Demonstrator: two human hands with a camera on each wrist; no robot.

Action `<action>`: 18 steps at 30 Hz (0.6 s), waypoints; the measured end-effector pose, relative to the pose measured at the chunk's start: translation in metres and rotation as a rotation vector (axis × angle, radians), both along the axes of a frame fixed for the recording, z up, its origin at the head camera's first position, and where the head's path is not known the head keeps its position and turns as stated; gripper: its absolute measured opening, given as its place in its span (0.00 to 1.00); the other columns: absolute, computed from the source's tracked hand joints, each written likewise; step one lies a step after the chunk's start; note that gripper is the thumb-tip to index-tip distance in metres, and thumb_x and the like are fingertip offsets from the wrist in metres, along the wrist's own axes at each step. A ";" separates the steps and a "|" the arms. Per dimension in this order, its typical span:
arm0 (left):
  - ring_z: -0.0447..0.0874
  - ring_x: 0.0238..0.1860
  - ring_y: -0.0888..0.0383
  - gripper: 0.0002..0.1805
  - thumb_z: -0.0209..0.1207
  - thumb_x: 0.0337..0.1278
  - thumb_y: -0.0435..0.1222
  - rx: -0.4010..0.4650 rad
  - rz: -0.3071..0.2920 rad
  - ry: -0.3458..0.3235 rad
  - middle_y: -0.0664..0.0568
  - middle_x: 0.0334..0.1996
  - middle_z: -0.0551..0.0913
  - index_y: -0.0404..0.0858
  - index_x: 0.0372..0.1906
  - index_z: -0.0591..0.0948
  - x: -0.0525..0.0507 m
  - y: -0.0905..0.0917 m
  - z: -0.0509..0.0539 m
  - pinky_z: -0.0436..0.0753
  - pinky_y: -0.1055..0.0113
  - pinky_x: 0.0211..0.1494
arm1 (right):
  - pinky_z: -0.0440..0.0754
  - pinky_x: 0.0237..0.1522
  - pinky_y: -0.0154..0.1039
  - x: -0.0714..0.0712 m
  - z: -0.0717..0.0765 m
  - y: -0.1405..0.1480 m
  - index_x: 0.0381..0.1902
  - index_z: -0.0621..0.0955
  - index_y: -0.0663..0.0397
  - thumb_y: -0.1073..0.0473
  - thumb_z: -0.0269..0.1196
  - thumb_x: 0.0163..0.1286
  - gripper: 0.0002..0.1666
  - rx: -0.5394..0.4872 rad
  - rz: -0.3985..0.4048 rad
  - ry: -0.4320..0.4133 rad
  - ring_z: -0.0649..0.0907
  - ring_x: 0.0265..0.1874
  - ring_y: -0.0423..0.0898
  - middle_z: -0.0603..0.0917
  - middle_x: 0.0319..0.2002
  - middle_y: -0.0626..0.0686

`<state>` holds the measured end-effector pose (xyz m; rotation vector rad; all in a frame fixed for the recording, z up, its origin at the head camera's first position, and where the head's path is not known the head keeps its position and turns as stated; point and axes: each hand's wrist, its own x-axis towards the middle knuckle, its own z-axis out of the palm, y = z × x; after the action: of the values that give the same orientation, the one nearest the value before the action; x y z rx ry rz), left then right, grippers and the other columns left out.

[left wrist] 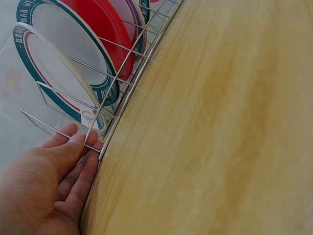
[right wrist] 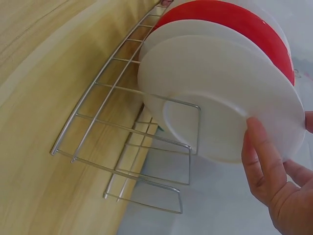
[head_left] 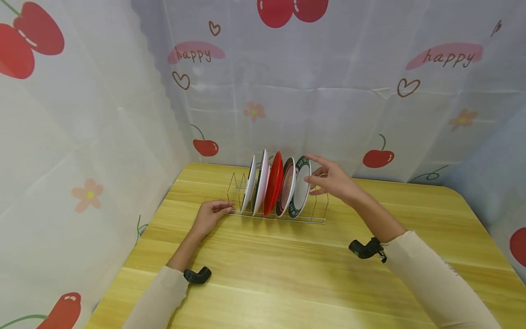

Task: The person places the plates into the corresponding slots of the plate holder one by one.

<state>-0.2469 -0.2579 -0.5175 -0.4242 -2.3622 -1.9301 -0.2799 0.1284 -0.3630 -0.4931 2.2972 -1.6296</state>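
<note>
A wire dish rack (head_left: pixel 302 220) stands on the table with several plates upright in it. My left hand (head_left: pixel 210 217) pinches the rack's left front corner; the left wrist view shows thumb and fingers around the wire. At the right end of the row is a white plate (head_left: pixel 301 185) with a green lettered rim. My right hand (head_left: pixel 333 180) grips that plate by its upper right edge, and the right wrist view shows fingertips against its plain white back (right wrist: pixel 220 78). Left of it stand a dark-rimmed plate (head_left: pixel 287 185), a red plate (head_left: pixel 273 183) and two white plates, the outermost (left wrist: pixel 54 73) green-rimmed.
Bare wire slots (right wrist: pixel 161 147) lie to the right of the plates, and a narrow slot is at the left end. Behind the wooden table (head_left: pixel 267 274) hangs a cherry-print curtain (head_left: pixel 296 114). Black wrist cameras (head_left: pixel 365 249) sit on both forearms.
</note>
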 end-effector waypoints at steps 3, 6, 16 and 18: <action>0.86 0.49 0.33 0.11 0.60 0.66 0.21 0.000 -0.002 -0.003 0.29 0.47 0.85 0.20 0.50 0.84 -0.006 -0.003 -0.010 0.88 0.62 0.51 | 0.90 0.42 0.52 -0.001 -0.003 -0.001 0.80 0.61 0.42 0.64 0.63 0.73 0.42 -0.007 -0.002 -0.002 0.83 0.41 0.67 0.75 0.49 0.74; 0.86 0.49 0.33 0.11 0.59 0.67 0.21 0.010 -0.004 -0.003 0.30 0.48 0.85 0.20 0.50 0.84 -0.010 -0.005 -0.019 0.88 0.62 0.52 | 0.90 0.41 0.52 -0.001 -0.005 -0.002 0.80 0.61 0.42 0.64 0.63 0.73 0.42 -0.005 -0.002 0.003 0.84 0.39 0.66 0.75 0.48 0.73; 0.88 0.47 0.36 0.12 0.63 0.66 0.27 0.034 0.002 0.013 0.33 0.47 0.87 0.24 0.50 0.85 -0.012 -0.005 -0.023 0.88 0.66 0.51 | 0.88 0.44 0.59 -0.001 -0.010 -0.002 0.80 0.60 0.46 0.64 0.63 0.74 0.42 -0.007 -0.006 0.013 0.84 0.39 0.69 0.75 0.44 0.68; 0.89 0.46 0.40 0.11 0.63 0.66 0.27 0.033 0.007 0.019 0.33 0.46 0.87 0.25 0.49 0.86 -0.012 -0.005 -0.023 0.88 0.67 0.51 | 0.87 0.45 0.61 -0.001 -0.012 -0.001 0.80 0.60 0.47 0.63 0.64 0.74 0.42 -0.010 -0.010 0.016 0.85 0.39 0.68 0.75 0.45 0.68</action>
<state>-0.2585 -0.2626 -0.5405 -0.4291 -2.3132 -1.9502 -0.2809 0.1271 -0.3749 -0.4996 2.3071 -1.6481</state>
